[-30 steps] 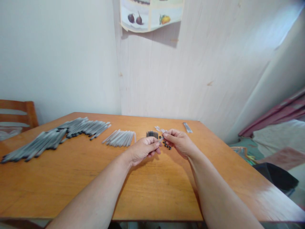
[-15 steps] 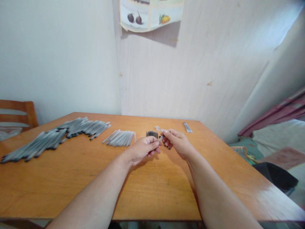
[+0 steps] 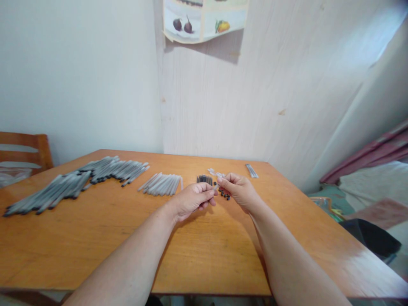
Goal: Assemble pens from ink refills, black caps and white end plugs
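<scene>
Black pieces [image 3: 227, 196] and pale tubes [image 3: 163, 185] lie near both hands [image 3: 195, 197] [image 3: 238, 190], fingers [image 3: 208, 195] pinching something translucent [image 3: 216, 187].

I could read no text, label, brand, number or sign from my end of the head camera. The wall poster [image 3: 205, 21] gave me pictures of fruit but no legible lettering, and the pale tubes [image 3: 162, 185] on the table [image 3: 204, 250] came through too small and blurred for me to tell whether any print stood on them.
</scene>
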The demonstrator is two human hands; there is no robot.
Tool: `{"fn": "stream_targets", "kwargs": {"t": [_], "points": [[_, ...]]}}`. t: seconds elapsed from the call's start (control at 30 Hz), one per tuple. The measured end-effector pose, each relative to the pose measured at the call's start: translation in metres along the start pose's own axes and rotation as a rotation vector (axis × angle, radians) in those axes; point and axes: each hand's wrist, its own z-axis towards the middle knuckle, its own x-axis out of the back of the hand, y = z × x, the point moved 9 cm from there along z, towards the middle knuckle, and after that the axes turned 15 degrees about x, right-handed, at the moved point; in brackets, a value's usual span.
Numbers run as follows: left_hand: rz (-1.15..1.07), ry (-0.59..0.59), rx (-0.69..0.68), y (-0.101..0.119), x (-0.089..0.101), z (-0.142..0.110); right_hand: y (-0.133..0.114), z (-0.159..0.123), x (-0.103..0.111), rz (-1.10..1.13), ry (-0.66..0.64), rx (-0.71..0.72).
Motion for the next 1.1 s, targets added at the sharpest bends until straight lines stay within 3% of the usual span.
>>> {"fn": "stream_targets", "kwargs": {"t": [0.13,0.4,0.57,0.87,1.1], "points": [[-0.018,0.0,-0.014,0.003,0.001,-0.001,-0.003,0.0,-0.003,-0.02,-0.013,0.012],[-0.072,-0.03,-0.001,0.003,0.001,-0.002,0.002,-0.001,-0.003,0.205,-0.005,-0.06],[-0.051,-0.038,0.004,0.0,0.001,0.0,0.001,-0.001,-0.002,0.156,-0.001,-0.071],[-0.015,-0.015,0.019,-0.003,0.0,0.002,-0.007,0.001,0.002,-0.097,0.026,0.042],[-0.073,-0.02,0.003,0.003,0.001,-0.002,-0.003,-0.001,-0.004,0.078,-0.005,-0.043]]}}
